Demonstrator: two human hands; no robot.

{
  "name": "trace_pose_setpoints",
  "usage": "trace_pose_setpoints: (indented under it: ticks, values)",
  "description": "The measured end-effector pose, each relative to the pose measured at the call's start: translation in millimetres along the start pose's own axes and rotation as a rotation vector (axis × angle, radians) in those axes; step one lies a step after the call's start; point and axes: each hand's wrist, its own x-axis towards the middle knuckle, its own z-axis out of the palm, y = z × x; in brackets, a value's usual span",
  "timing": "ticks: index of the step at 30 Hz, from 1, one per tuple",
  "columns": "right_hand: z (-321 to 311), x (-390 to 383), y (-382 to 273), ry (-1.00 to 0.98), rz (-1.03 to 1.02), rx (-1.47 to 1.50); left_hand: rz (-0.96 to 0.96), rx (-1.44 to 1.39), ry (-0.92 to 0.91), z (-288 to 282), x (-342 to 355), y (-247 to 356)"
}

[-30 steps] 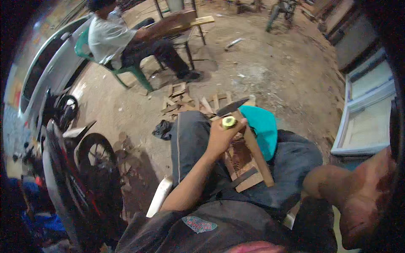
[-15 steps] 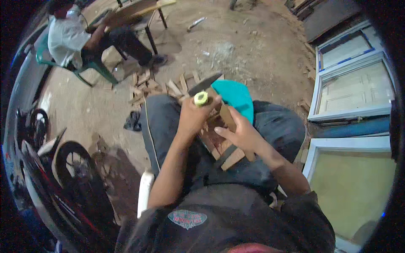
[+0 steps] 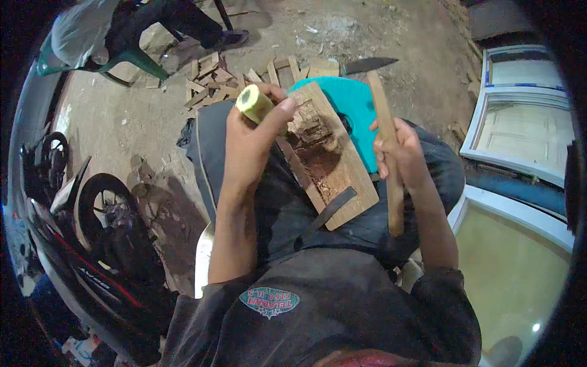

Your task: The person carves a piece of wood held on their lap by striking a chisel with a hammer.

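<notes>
My left hand (image 3: pixel 247 144) is wrapped round a thick, pale yellow-green handle (image 3: pixel 249 101) with a round end. What it leads to is hidden. Its thumb lies close to a hollowed wooden board (image 3: pixel 354 165) resting across my lap, with a rough, dark cavity. In my right hand (image 3: pixel 400 153) is a long, narrow wooden strip (image 3: pixel 385 110), upright beside the board. A dark pointed blade (image 3: pixel 370 65) shows beyond a rounded teal thing (image 3: pixel 361 104) between my knees; I cannot tell whether it joins the handle. A dark flat strip (image 3: pixel 333 209) lies over the board's near end.
Wood offcuts (image 3: pixel 208 82) are heaped on the dirt floor ahead. A motorcycle (image 3: pixel 98 244) stands on my left. At upper left a person sits in a green chair (image 3: pixel 137 61). Framed white panels (image 3: pixel 520 122) line the right side.
My hands have come apart, the right moving right with the wooden strip. The left has moved slightly left with the handle. The hollowed board is now uncovered, and the blade appears farther right.
</notes>
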Motion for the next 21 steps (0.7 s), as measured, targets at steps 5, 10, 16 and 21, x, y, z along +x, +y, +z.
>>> trace_pose_setpoints:
  ticks: [5,10,16,21]
  values:
    - [-28,23,12,-0.022,0.067,0.246,0.037,-0.097,0.009,14,0,4]
    - [-43,25,20,0.005,0.126,0.311,0.116,0.188,0.082,22,7,-9]
    - [-28,14,-1,0.067,0.216,0.142,0.17,0.257,0.168,24,17,-17]
    - [-26,5,-6,0.059,0.181,0.13,0.19,0.316,0.169,32,19,-18]
